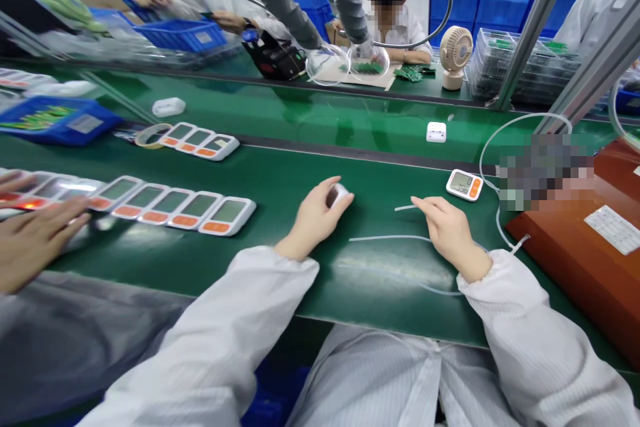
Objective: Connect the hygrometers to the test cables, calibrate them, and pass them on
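My left hand (311, 215) is closed around a small white unit (339, 195), tipped on edge so that its face is hidden. To the right, my right hand (447, 227) pinches a thin clear tube (406, 208), whose free end points left toward the unit without touching it. Another length of clear tubing (383, 238) lies on the green bench below that hand. Just beyond my right hand sits a white digital monitor (465, 185) with a lit display and orange buttons.
A row of similar monitors (227, 215) lies left, where a co-worker's hands (43, 233) are. Three more monitors (199, 141) stand behind. An orange-brown box (585, 240) with tubing fills the right side. A white piece (437, 132) lies on the far green strip.
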`<state>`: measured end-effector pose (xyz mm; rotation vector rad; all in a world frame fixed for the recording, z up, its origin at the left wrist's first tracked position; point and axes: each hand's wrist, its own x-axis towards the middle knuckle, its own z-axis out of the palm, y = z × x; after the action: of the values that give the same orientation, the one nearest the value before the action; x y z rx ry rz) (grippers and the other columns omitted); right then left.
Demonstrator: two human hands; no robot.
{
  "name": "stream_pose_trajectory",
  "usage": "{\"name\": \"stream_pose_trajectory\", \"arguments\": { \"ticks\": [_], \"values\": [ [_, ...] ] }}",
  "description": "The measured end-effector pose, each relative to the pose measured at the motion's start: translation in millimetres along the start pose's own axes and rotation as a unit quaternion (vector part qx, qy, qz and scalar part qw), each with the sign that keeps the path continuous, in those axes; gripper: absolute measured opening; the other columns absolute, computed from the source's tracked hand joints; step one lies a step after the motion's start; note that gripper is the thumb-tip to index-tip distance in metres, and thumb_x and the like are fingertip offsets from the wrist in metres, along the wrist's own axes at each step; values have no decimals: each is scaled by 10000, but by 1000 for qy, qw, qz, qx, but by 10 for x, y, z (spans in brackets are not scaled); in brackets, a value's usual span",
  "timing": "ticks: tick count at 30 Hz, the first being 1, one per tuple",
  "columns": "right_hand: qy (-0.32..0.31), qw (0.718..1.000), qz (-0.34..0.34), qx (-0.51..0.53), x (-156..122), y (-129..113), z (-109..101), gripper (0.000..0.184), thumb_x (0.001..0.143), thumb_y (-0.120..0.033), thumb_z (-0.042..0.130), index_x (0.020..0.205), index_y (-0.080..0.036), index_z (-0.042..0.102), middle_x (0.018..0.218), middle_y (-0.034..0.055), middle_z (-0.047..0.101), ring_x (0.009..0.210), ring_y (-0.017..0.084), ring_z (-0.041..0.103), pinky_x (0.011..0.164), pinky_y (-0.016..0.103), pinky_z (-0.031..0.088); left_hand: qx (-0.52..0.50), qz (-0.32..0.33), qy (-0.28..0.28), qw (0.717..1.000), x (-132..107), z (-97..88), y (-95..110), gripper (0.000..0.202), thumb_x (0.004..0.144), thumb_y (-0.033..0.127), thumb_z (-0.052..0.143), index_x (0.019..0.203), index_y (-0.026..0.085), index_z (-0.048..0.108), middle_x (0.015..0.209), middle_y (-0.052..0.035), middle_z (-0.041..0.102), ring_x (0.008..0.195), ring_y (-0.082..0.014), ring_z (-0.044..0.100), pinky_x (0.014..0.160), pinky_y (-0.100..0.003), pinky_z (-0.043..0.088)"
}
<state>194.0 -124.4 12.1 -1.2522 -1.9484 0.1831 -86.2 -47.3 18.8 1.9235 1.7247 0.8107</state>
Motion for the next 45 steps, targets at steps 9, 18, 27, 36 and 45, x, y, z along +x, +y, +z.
{"name": "stream_pose_trajectory", "arguments": {
  "ticks": [9, 18, 27, 36, 45],
  "values": [
    [102, 993, 46, 29, 39, 106, -48, 207, 996, -334, 600, 946, -209, 758, 900, 81, 708, 804, 203, 669, 712, 317, 556, -606, -75, -146, 778, 72, 1148, 990, 611, 816, 643, 648, 1176, 151, 613, 908, -74, 712, 761, -174, 673, 696, -291, 525],
    [63, 995, -32, 76, 15, 130, -30, 274, 1000, -156, 511, 1138, -265, 721, 1044, 54, 740, 934, 207, 706, 837, 356, 591, -615, -64, -207, 758, -62, 1085, 973, 488, 811, 548, 724, 1091, 150, 685, 902, -29, 681, 804, -151, 614, 744, -271, 471],
    [18, 997, -62, 48, 34, 6, -141, 277, 977, -317, 584, 1232, -234, 655, 991, 63, 723, 821, 207, 688, 703, 337, 561, -613, -79, -227, 753, -63, 1081, 1014, 482, 816, 540, 713, 1107, 159, 660, 875, -18, 654, 786, -147, 596, 745, -280, 458],
    [117, 993, 25, -14, 14, 132, -68, 220, 1036, -353, 539, 945, -229, 696, 867, 37, 744, 725, 192, 681, 683, 320, 538, -615, -89, -216, 753, -56, 1095, 1020, 529, 790, 568, 730, 1113, 155, 658, 882, -29, 674, 741, -144, 616, 673, -273, 476],
    [137, 989, 39, -28, 47, 202, -107, 225, 1036, -338, 546, 970, -234, 734, 869, 44, 721, 790, 209, 671, 720, 347, 543, -623, -109, -220, 743, -48, 1101, 1025, 604, 748, 621, 738, 1134, 171, 624, 913, -35, 660, 698, -156, 640, 598, -280, 483]
  ]
}}
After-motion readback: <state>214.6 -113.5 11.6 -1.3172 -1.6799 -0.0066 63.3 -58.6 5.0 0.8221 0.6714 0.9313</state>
